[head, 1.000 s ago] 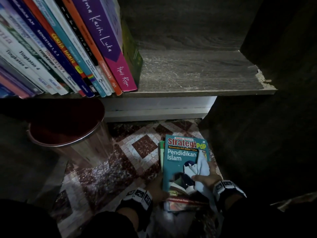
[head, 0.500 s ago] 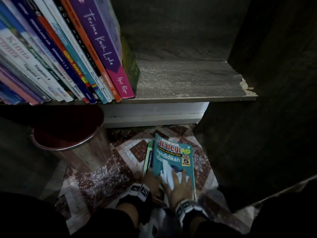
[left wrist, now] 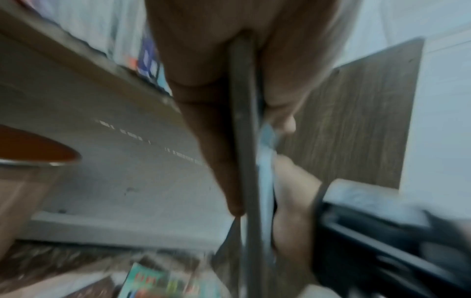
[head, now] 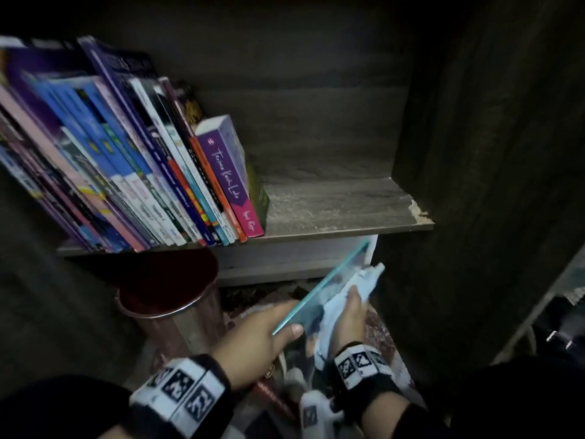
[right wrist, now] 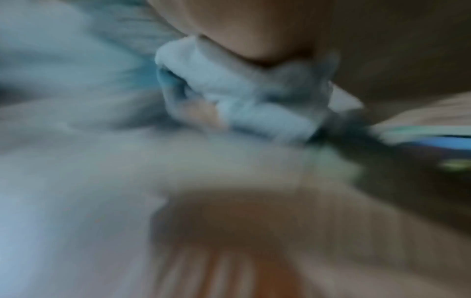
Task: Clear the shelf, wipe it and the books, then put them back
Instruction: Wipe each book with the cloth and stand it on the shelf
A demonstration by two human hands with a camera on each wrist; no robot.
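Observation:
My left hand grips a thin teal book by its lower edge and holds it on edge above the floor, below the shelf. In the left wrist view the book runs between thumb and fingers. My right hand presses a pale blue cloth against the book's right face; the right wrist view shows the bunched cloth, blurred. A row of leaning books fills the shelf's left half, ending in a purple one. More books lie on the floor under my wrists.
A metal bin with a dark red inside stands on the floor at the left, under the shelf. A dark cabinet side closes the right. The shelf's front right corner is chipped. Patterned floor tiles show beside my right hand.
The teal book was lying flat on the floor pile under the cloth; now my left hand has lifted it up on edge toward the shelf, and my right hand with the cloth rose with it.

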